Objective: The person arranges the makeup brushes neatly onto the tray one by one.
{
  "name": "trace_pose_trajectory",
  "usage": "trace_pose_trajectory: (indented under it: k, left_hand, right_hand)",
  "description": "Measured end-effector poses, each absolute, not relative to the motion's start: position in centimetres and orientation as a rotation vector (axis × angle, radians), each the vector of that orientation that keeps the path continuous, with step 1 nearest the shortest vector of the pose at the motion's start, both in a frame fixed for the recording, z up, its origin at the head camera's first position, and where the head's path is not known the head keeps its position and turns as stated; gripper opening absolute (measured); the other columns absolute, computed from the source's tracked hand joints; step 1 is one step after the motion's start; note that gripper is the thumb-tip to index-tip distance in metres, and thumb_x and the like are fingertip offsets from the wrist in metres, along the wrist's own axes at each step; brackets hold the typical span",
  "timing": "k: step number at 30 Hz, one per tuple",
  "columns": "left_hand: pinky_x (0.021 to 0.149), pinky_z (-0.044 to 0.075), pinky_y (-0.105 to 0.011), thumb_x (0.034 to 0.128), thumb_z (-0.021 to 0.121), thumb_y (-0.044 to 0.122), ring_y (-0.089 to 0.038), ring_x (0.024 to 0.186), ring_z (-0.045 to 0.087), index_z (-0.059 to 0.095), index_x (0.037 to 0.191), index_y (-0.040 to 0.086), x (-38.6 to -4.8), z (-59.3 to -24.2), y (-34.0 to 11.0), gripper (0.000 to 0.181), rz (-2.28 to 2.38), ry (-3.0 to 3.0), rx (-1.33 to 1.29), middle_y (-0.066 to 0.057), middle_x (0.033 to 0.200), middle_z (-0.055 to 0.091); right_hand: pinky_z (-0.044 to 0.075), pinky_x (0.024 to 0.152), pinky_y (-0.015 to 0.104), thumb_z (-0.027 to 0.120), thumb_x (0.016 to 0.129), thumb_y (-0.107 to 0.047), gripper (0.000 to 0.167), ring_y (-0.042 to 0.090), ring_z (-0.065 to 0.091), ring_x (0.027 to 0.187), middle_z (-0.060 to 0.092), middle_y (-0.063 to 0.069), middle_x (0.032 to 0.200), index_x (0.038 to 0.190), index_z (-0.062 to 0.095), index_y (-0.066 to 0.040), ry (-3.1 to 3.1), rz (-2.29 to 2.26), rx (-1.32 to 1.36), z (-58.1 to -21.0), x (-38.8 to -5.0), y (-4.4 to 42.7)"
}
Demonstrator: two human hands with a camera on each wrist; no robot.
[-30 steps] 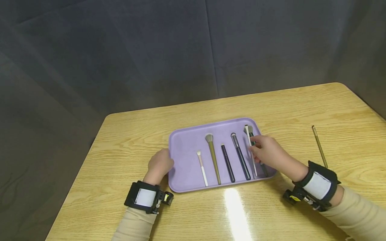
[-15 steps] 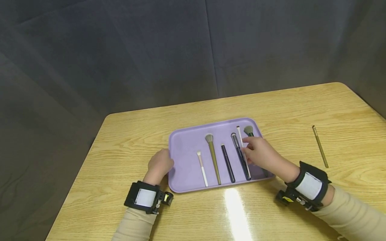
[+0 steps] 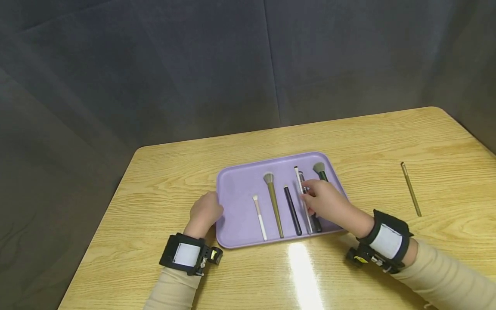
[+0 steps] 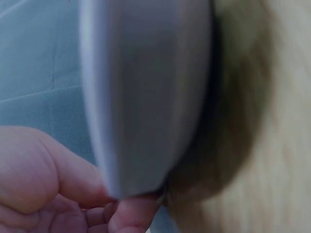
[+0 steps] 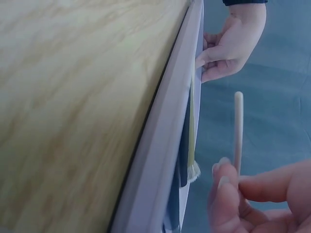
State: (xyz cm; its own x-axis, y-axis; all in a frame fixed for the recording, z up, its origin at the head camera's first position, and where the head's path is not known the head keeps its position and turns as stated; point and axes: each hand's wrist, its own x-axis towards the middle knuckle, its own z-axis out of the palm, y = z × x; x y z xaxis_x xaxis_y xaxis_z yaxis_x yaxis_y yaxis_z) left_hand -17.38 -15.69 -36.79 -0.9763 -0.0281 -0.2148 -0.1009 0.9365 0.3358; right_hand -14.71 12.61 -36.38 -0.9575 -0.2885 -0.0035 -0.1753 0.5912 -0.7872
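A lilac tray (image 3: 236, 185) lies on the wooden table, its left rim pinched between the thumb and fingers of my left hand (image 3: 206, 209). My right hand (image 3: 325, 201) pinches a slim white makeup brush (image 3: 299, 181) by its handle, over the tray's right part. In the right wrist view the white handle (image 5: 238, 126) stands clear of the tray. From left to right in the tray lie a short white brush (image 3: 260, 217), a gold-handled brush (image 3: 274, 204), a black brush (image 3: 292, 211), a dark brush (image 3: 317, 224) partly behind my fingers, and a fluffy green-handled brush (image 3: 320, 168), partly hidden.
A thin gold brush (image 3: 411, 189) lies on the table (image 3: 372, 146) to the right of the tray. Behind the table's far edge hangs a dark grey cloth (image 3: 217, 77).
My right hand has carried the white brush leftward, from over the green-handled brush, past the dark brush, to beside the black one. My left hand and the tray have stayed in place.
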Motion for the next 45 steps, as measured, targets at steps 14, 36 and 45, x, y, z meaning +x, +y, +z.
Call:
trace_pose_trajectory:
  k: [14,36,45]
  left_hand:
    - [0.053,0.042,-0.031,0.0854,0.052,-0.001,-0.024,0.064,0.056,0.063,0.105,-0.009,-17.4,-36.7,-15.7,0.024,0.529,2.887,-0.104,-0.013,0.078,0.059]
    - [0.055,0.042,-0.032,0.0852,0.053,0.0,-0.024,0.066,0.055,0.064,0.103,-0.008,-17.4,-36.8,-15.8,0.022,0.492,2.894,-0.09,-0.012,0.08,0.06]
    - [0.054,0.041,-0.032,0.0857,0.052,0.0,-0.024,0.065,0.055,0.064,0.101,-0.008,-17.3,-36.7,-15.8,0.02,0.513,2.891,-0.103,-0.012,0.077,0.059]
  right_hand:
    - [0.04,0.046,0.025,0.056,0.092,0.002,0.039,0.011,0.053,0.05,0.055,0.002,0.057,0.124,0.048,0.022,2.672,-1.317,-0.471,-36.6,-14.5,10.8]
    - [0.047,0.048,0.028,0.057,0.092,0.002,0.042,0.012,0.056,0.049,0.06,0.004,0.06,0.128,0.045,0.021,2.59,-1.403,-0.436,-36.8,-14.2,9.1]
    - [0.044,0.048,0.027,0.056,0.094,0.002,0.041,0.013,0.053,0.048,0.054,0.001,0.054,0.129,0.046,0.02,2.594,-1.39,-0.486,-36.8,-14.3,8.7]
